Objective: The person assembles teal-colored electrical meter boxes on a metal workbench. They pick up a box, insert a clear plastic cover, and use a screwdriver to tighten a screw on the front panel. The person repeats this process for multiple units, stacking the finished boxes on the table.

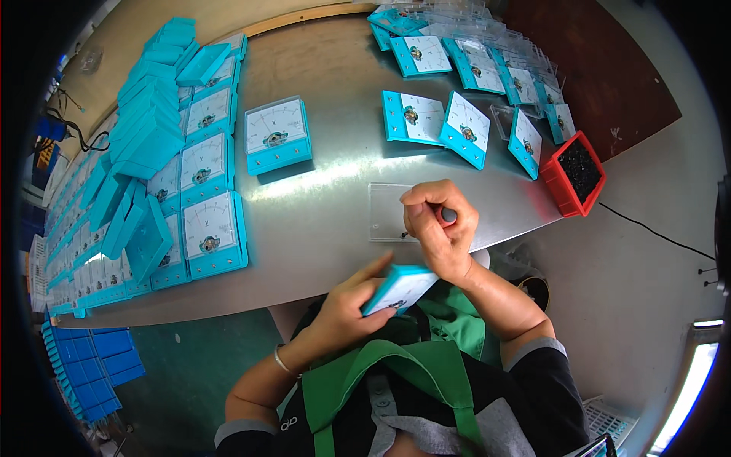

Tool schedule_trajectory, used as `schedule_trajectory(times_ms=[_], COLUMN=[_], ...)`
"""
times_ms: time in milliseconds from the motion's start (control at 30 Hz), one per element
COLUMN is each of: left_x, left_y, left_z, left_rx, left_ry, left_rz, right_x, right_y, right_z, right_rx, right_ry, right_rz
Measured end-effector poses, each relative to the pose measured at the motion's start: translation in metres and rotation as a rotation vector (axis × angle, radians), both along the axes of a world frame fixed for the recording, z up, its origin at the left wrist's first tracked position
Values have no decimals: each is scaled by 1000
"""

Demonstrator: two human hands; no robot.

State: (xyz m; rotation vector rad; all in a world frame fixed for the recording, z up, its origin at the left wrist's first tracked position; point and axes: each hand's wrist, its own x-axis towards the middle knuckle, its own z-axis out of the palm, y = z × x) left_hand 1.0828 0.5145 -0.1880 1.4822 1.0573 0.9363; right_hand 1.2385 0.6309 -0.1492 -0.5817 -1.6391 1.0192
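Green apron cloth (335, 377) lay nearest the camera; just beyond it, the left hand (346, 308) gripped a tilted teal-and-white meter (402, 289) near the table's (320, 221) front edge. Working well probably meant bracing that meter firmly and keeping the red-handled tool (447, 216) steady. Closed around the tool, the right hand (442, 240) hung by a clear cover (384, 206), fingers curled, forearm (506, 301) angled inward.

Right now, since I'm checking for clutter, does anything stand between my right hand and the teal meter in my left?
Nothing visible does. The right hand, around a tool handle, is close to the teal meter in the left hand; the clear cover lies beyond, on the table.
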Motion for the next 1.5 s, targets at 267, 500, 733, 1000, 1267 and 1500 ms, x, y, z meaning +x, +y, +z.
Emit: schedule_trajectory(times_ms=[267, 500, 733, 1000, 1267, 1500], left_x=[-34, -26, -9, -7, -15, -13], left_y=[8, 13, 21, 20, 18, 13], left_z=[22, 16, 15, 13, 14, 13], left_rx=[-404, -394, -626, -649, -670, -474], left_ry=[-727, -743, -1016, -977, -1066, -733], left_rz=[358, 386, 268, 216, 126, 236], right_x=[32, 60, 37, 30, 25, 22], right_y=[34, 22, 5, 7, 4, -11], right_z=[34, 15, 38, 28, 26, 37], right_rx=[25, 30, 20, 14, 47, 66], right_ry=[-642, -903, -739, -771, -804, -707], right_rz=[195, -61, 228, 269, 296, 163])
